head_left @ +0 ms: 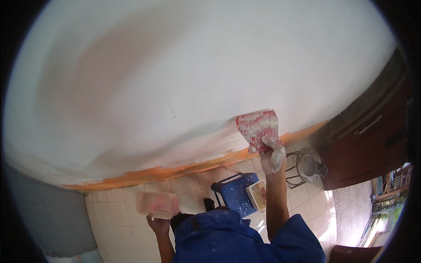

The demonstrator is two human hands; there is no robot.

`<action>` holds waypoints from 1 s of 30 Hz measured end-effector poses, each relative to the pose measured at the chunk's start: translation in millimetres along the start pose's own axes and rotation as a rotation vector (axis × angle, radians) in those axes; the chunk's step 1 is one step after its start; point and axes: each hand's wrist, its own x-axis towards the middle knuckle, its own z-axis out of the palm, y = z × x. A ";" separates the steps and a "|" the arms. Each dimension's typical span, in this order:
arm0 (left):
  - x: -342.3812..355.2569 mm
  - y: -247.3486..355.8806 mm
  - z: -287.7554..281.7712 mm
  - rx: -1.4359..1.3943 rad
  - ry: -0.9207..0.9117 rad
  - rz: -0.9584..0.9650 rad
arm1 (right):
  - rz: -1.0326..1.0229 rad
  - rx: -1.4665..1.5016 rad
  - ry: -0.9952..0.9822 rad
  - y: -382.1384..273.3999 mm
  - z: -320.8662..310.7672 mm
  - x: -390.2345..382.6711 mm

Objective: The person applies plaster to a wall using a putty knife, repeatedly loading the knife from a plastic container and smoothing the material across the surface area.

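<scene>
Right of centre, the right hand (272,155) is gripping a red trowel (258,127) flat against the white wall (184,65), while the left hand (158,223), lower left, is holding a pink plaster tray (156,204) level.

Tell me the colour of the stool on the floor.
Blue: the stool has a perforated plastic seat on dark legs, seen in the head view.

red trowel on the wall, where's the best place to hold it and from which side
By the handle at its lower edge, from below: the red trowel lies blade-flat on the wall, wide edge up, and the right hand grips it there already.
</scene>
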 end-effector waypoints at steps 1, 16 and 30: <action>2.7 0.9 -0.5 -0.006 0.006 0.015 | -0.014 -0.028 0.003 7.9 -8.2 -5.1; 2.2 6.7 0.2 0.014 0.014 0.078 | 0.006 0.050 -0.067 19.1 -1.1 21.3; 0.0 10.9 9.5 0.010 -0.013 0.092 | -0.044 0.107 0.033 62.8 -28.5 42.2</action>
